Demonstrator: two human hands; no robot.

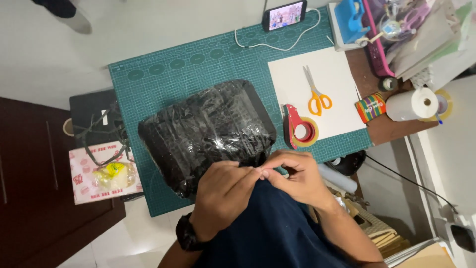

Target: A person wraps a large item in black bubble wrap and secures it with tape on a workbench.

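A bulky parcel wrapped in shiny black plastic (208, 129) lies on the green cutting mat (163, 74). My left hand (223, 191) and my right hand (297, 176) meet at the parcel's near edge. Their fingertips pinch together at the wrap there, close to my dark blue shirt. What exactly sits between the fingers is too small to tell. A black watch is on my left wrist.
A red tape dispenser (297, 128) stands right of the parcel. Orange-handled scissors (317, 97) lie on a white sheet (337, 74). A phone (283, 15) with a white cable is at the mat's far edge. A paper roll (410, 104) and clutter sit far right.
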